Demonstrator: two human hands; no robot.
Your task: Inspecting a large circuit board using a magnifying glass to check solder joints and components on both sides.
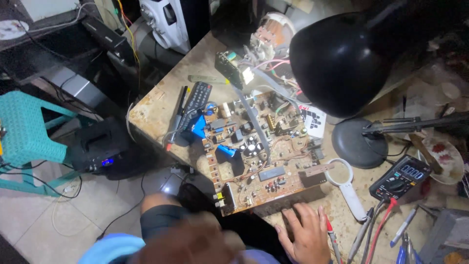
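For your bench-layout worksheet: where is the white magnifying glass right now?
In the head view, the magnifying glass lies on the workbench, right of the circuit board, left of the multimeter.

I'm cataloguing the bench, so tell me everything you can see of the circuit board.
The circuit board is a large tan rectangle lying flat, component side up, on the worn table, its near corner at the table's front edge. It carries capacitors, coils, dark chips, blue parts and loose wires, with a grey strip running across it. A remote lies to its left and a magnifier to its right. The right hand rests open on the table just in front of it, not touching.
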